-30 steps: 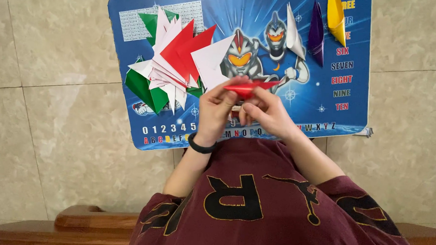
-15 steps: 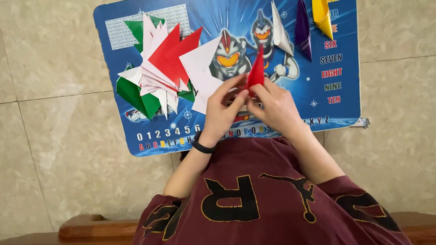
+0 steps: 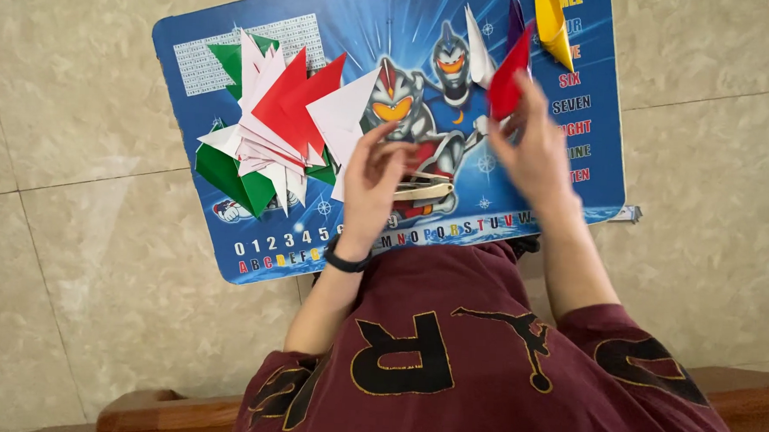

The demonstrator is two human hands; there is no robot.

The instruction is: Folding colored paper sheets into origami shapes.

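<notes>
1. The left hand (image 3: 375,183) has let go; it hangs open and empty above the blue counter (image 3: 227,252).
2. The right hand (image 3: 534,149), at 1 o'clock, alone pinches the red folded paper (image 3: 507,74), now lifted toward the far row.
3. The loose paper pile (image 3: 271,133) at 10 o'clock is unchanged.
4. The white folded piece (image 3: 478,60) and the yellow folded piece (image 3: 552,29) stand farthest.
</notes>
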